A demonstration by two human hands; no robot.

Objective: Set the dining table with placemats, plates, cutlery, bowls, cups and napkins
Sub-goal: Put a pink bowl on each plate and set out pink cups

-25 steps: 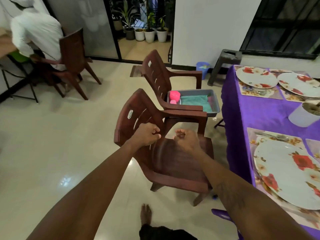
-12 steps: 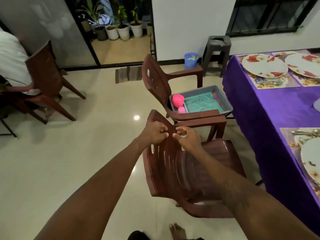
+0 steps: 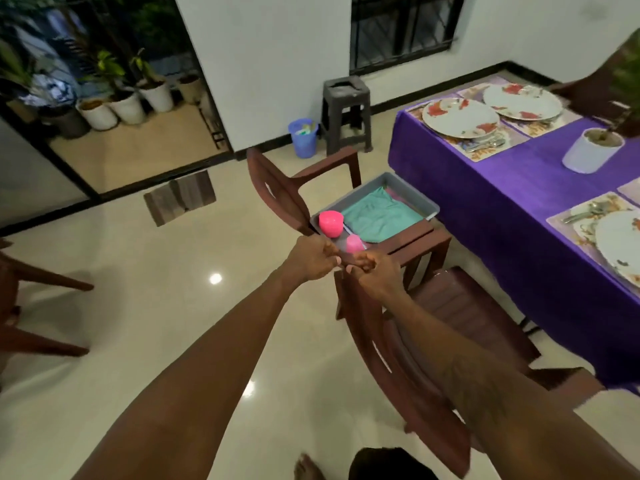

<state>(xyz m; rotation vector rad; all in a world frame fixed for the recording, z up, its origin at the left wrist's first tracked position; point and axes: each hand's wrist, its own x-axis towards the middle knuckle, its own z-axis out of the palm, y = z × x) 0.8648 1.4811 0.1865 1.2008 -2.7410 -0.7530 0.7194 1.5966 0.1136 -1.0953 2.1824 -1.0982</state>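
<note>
My left hand (image 3: 310, 259) and my right hand (image 3: 375, 275) both grip the top of the backrest of a brown plastic chair (image 3: 460, 317) that faces the table. Just beyond it a second brown chair (image 3: 277, 188) carries a grey tray (image 3: 405, 183) holding a pink bowl (image 3: 330, 223), a pink cup (image 3: 354, 243) and a folded teal napkin (image 3: 375, 214). The table under a purple cloth (image 3: 502, 188) has floral placemats with floral plates: two at the far end (image 3: 460, 116), (image 3: 521, 100), and one at the near right (image 3: 620, 244). Cutlery (image 3: 485, 145) lies beside the far plate.
A white pot (image 3: 588, 150) stands on the table. A grey stool (image 3: 346, 112) and a blue bin (image 3: 304, 136) sit by the wall. Another brown chair (image 3: 20, 306) is at the left edge. Potted plants (image 3: 128, 102) line the doorway. A doormat (image 3: 180, 200) lies on the glossy floor.
The chair in my hands has turned so its seat faces the table and shifted closer to it. My view swung right; the seated person at the left is out of sight.
</note>
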